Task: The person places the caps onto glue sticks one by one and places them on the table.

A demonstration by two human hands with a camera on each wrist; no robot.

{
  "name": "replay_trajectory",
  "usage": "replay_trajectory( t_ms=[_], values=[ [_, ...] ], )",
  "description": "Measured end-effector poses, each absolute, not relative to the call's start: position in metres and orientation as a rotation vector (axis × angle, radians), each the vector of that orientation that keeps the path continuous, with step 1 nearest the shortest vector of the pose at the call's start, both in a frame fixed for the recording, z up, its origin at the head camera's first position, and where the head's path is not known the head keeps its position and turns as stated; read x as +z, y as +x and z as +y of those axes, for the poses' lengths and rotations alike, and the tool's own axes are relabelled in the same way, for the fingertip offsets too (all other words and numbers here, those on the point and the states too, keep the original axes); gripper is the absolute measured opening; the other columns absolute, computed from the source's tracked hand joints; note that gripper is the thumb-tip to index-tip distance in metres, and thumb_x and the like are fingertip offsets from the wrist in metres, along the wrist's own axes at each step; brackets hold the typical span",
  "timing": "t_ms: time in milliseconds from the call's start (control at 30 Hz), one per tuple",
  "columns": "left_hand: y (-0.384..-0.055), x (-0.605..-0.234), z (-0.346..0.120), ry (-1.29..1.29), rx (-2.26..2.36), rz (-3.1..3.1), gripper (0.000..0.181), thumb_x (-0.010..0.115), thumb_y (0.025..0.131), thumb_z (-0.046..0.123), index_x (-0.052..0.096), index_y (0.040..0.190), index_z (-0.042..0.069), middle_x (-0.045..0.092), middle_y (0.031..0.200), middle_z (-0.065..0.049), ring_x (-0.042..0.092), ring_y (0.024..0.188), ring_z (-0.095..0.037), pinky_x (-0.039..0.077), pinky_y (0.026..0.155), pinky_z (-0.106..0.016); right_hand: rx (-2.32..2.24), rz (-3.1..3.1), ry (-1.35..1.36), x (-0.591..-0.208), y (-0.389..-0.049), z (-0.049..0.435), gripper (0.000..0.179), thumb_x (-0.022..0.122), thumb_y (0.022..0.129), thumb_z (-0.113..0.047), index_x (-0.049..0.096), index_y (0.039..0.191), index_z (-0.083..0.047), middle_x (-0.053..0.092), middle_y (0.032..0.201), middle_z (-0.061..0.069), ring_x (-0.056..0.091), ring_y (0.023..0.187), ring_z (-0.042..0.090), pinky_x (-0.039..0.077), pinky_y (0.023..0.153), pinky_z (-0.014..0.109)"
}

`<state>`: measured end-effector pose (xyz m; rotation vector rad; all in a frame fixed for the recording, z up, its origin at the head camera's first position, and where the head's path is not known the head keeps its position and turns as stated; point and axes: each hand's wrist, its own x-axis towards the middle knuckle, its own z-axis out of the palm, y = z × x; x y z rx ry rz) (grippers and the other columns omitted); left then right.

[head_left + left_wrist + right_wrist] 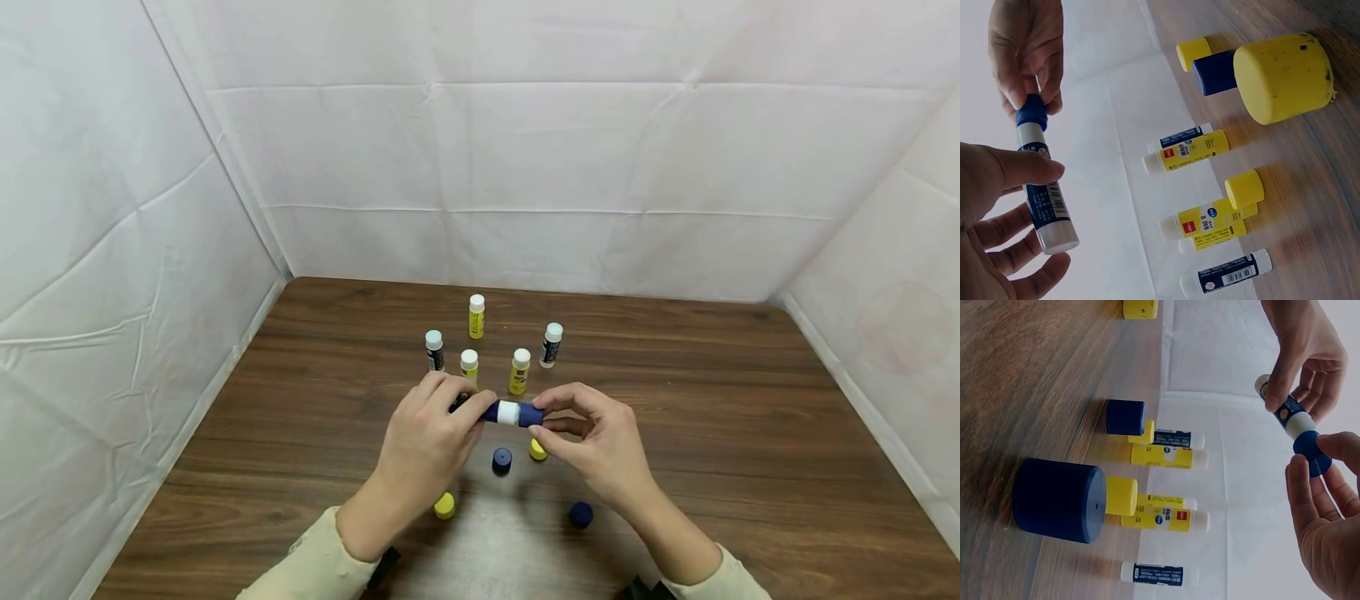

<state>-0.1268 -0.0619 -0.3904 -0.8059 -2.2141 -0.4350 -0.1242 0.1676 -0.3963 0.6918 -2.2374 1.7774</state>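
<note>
A blue-labelled glue stick (1046,194) is held in the air, lying roughly sideways in the head view. My left hand (429,433) grips its body, thumb across the label. With the fingertips and thumb, my right hand (603,437) pinches the blue cap (1312,454) at the stick's other end. A white band (508,413) of the stick shows between cap and label. Below the hands, loose blue caps (581,515) and yellow caps (444,505) sit on the wooden table.
Behind the hands, several capless glue sticks stand upright: yellow-labelled ones (519,375) and dark blue-labelled ones (551,346), all with white tops. One yellow stick (476,318) is farthest back. White sheeting (540,167) encloses the table (750,433) at the back and sides.
</note>
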Motion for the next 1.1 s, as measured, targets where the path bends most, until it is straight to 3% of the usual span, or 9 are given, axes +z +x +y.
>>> replay_trajectory(
  t_ms=[300, 600, 833, 1100],
  values=[
    [-0.1256, -0.3901, -0.0579, -0.823, -0.474, -2.234, 0.020, 0.081, 0.085, 0.007, 0.077, 0.104, 0.012, 0.068, 0.099, -0.002, 0.059, 0.095, -0.020, 0.056, 0.085, -0.028, 1.772, -2.229, 0.685, -0.3954, -0.1227, 0.1653, 0.028, 0.082, 0.082, 0.004, 0.071, 0.104, -0.009, 0.070, 0.104, 0.009, 0.070, 0.094, 0.018, 0.062, 0.078, 0.034],
    [-0.1263, -0.3905, -0.0526, -0.803, -0.418, -2.183, 0.019, 0.083, 0.085, 0.010, 0.078, 0.102, 0.015, 0.069, 0.097, 0.000, 0.061, 0.092, -0.018, 0.056, 0.073, -0.028, 1.776, -2.225, 0.645, -0.3933, -0.1206, 0.1629, 0.028, 0.081, 0.082, 0.004, 0.072, 0.103, -0.010, 0.072, 0.105, 0.006, 0.070, 0.093, 0.019, 0.062, 0.077, 0.034],
    [-0.1249, -0.3920, -0.0544, -0.806, -0.475, -2.228, 0.023, 0.086, 0.081, 0.011, 0.078, 0.103, 0.012, 0.069, 0.100, -0.003, 0.060, 0.095, -0.020, 0.059, 0.081, -0.029, 1.766, -2.228, 0.631, -0.3942, -0.1202, 0.1632, 0.027, 0.081, 0.082, 0.005, 0.072, 0.103, -0.010, 0.072, 0.104, 0.005, 0.071, 0.092, 0.018, 0.062, 0.077, 0.034],
    [-0.1243, -0.3913, -0.0546, -0.828, -0.462, -2.224, 0.023, 0.086, 0.082, 0.014, 0.078, 0.103, 0.011, 0.068, 0.100, -0.003, 0.060, 0.094, -0.020, 0.058, 0.078, -0.027, 1.772, -2.230, 0.634, -0.3943, -0.1208, 0.1629, 0.026, 0.082, 0.082, 0.004, 0.073, 0.102, -0.010, 0.072, 0.103, 0.006, 0.071, 0.091, 0.018, 0.062, 0.076, 0.034]
  ],
)
